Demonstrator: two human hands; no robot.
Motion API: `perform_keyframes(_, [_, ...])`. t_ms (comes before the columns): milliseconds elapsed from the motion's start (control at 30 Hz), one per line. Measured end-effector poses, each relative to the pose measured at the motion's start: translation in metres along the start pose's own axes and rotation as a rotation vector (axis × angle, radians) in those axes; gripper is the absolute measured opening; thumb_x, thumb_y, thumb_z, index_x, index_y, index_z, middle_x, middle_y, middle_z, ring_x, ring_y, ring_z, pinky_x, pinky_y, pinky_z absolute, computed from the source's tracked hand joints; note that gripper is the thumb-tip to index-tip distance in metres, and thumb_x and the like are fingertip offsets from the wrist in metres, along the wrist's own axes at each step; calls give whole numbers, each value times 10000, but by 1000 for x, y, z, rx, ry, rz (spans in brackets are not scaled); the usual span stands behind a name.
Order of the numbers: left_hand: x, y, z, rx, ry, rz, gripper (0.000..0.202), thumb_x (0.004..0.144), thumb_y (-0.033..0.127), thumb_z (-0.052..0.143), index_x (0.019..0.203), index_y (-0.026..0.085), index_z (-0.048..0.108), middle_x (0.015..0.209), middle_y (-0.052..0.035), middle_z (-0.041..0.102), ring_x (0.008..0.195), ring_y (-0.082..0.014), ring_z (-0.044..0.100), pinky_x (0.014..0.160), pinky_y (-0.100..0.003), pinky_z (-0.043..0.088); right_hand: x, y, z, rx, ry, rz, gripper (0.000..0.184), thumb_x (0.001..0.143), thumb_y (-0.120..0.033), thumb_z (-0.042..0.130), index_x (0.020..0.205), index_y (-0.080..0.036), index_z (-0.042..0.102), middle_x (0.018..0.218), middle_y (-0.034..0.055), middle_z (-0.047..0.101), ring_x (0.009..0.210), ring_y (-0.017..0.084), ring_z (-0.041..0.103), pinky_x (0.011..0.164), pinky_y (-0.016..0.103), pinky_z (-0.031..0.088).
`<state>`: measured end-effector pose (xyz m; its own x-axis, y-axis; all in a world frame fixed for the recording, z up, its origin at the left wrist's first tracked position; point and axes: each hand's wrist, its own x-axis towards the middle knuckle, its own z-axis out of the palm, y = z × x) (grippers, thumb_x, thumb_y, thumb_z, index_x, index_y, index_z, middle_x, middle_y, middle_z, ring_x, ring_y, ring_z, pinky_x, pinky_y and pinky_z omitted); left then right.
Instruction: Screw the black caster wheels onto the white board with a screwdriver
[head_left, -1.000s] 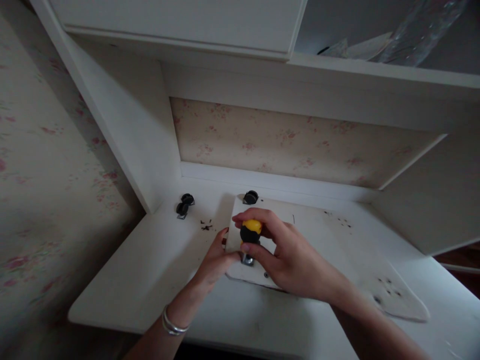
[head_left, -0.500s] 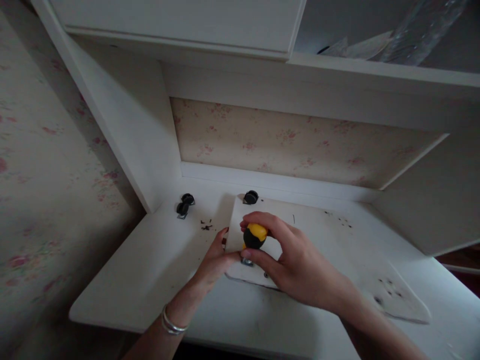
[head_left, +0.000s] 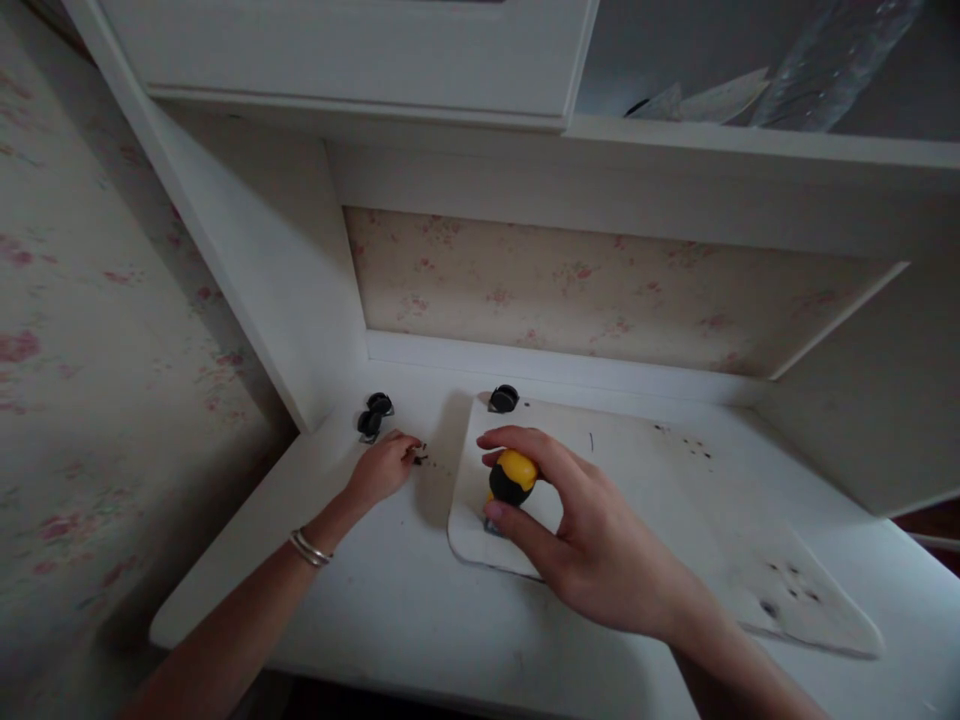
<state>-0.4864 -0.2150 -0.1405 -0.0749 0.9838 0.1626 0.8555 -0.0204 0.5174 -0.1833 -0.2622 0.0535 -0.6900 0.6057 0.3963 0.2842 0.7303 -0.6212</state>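
My right hand [head_left: 577, 540] is closed round a stubby screwdriver with a yellow and black handle [head_left: 511, 477], held upright on the near left corner of a white board [head_left: 660, 500] lying on the desk. My left hand [head_left: 382, 466] has reached left onto the desktop, its fingertips pinched at a small heap of dark screws [head_left: 420, 455]. A silver bangle sits on that wrist. Two black castor wheels [head_left: 373, 415] lie just beyond the left hand. A third castor [head_left: 503, 398] sits at the board's far left corner.
The white desk [head_left: 360, 590] stands in an alcove with flowered wallpaper behind and a white side panel [head_left: 270, 260] on the left. A cupboard and a shelf with clear plastic wrap [head_left: 825, 60] hang above. Dark screw holes mark the board's right end [head_left: 787, 580].
My left hand let go of the board's corner and moved left to the heap of screws. My right hand kept the screwdriver in place. The camera tilted slightly.
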Motion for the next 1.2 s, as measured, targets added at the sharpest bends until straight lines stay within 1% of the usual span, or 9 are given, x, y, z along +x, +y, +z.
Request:
perform_keyframes(100, [12,-5,5,158,-77,108,378,884,58,459,1126,187,720,1112,-109,677,1025,-227,644,908,-335,486,1,-3,3,-10,16,2,457,922,-243,649,1327,-330,457,1262,-17,648,1114,149,643,944,285,524])
perform_keyframes(200, [25,-8,8,287,-164,198,345,869,35,488,1052,197,732,1093,-109,669,1038,-240,633,859,-332,484,0,-5,5,-8,33,29,445,925,-230,638,1318,-335,458,1229,-26,665,1069,152,662,919,298,539])
perform_keyframes(300, [37,-12,10,398,-225,239,209,902,104,539,964,176,725,1030,-117,672,1001,-250,637,832,-351,492,-3,-2,5,-16,83,82,425,925,-250,636,1308,-333,471,1199,-20,677,999,164,677,883,334,560])
perform_keyframes(400, [43,-16,10,486,-260,237,131,937,213,588,991,145,686,1020,-92,676,949,-221,646,835,-380,523,-6,4,4,5,118,133,406,919,-279,652,1289,-319,488,1161,-9,690,967,172,680,845,346,574])
perform_keyframes(533, [46,-22,14,548,-277,218,246,941,359,626,1064,146,651,1060,-62,677,935,-197,658,847,-413,561,-5,8,3,36,130,133,432,919,-289,655,1315,-299,482,1201,20,684,1031,189,679,896,363,572])
perform_keyframes(667, [47,-28,17,553,-267,213,250,942,361,626,1070,149,654,1085,-70,679,963,-205,660,869,-425,558,0,5,4,-13,113,102,460,925,-284,641,1349,-323,467,1246,16,676,1064,207,680,912,388,570])
perform_keyframes(800, [48,-29,11,510,-227,219,173,928,205,601,1071,141,674,1079,-91,694,1004,-220,658,913,-407,525,1,3,6,-30,106,113,457,937,-264,622,1359,-336,465,1248,12,673,1050,216,682,893,400,579])
perform_keyframes(933, [48,-31,1,461,-175,209,419,809,-15,506,1146,150,693,1136,-129,703,1063,-233,665,926,-324,493,-1,-2,8,-57,128,134,463,940,-258,614,1373,-340,474,1227,19,684,991,222,696,824,397,602])
perform_keyframes(1200, [49,-34,0,355,-210,283,472,788,-11,488,1135,209,719,1136,-94,730,1087,-233,660,946,-314,469,5,-26,-5,-10,226,57,487,932,-223,625,1392,-311,492,1230,42,680,1002,197,689,860,352,614])
